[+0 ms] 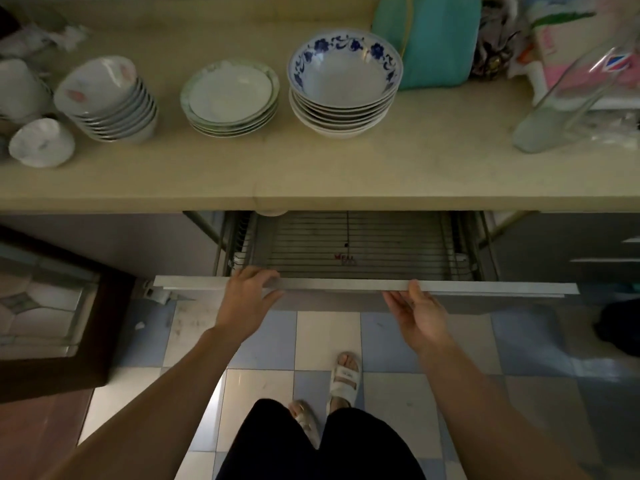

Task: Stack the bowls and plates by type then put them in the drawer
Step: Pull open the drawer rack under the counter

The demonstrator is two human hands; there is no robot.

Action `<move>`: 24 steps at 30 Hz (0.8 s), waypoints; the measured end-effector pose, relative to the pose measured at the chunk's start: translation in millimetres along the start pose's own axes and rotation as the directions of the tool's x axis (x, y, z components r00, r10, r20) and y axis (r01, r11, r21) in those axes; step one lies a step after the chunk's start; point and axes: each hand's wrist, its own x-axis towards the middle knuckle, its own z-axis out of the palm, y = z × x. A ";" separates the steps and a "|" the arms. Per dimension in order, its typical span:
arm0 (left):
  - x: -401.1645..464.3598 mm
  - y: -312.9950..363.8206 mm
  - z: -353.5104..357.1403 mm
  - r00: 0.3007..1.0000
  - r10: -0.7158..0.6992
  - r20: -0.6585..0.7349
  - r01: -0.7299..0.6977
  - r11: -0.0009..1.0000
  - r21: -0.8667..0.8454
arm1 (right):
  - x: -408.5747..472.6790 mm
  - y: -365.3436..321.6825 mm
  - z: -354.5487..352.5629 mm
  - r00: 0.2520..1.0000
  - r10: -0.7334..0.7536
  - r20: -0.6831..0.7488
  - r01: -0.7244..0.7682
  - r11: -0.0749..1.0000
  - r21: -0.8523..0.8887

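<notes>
My left hand (247, 296) and right hand (415, 311) rest loosely, gripping nothing, on the drawer (485, 288) front, whose long axis runs left-right; the stacked bowls (343, 95) sit farther on the tabletop (346, 168).

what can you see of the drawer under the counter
The drawer is pulled out below the beige countertop. Its base is a grid of thin metal wires, with upright wire racks along both sides, and no bowls or plates show on the part in view. A pale, flat front panel runs across its near edge. The left hand rests on that panel's top edge, fingers over it; the right hand touches it further right.
</notes>
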 end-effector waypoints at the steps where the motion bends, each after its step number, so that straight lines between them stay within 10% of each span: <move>1: -2.3 -0.4 -0.3 1.000 -0.001 0.008 0.002 1.000 -0.012 | -3.4 1.5 -2.7 1.000 0.001 -0.010 -0.001 1.000 0.001; 24: -79.5 -24.8 11.4 0.990 0.115 0.080 -0.111 0.992 -0.057 | -81.2 38.4 -59.8 0.995 -0.039 -0.087 0.035 0.998 -0.043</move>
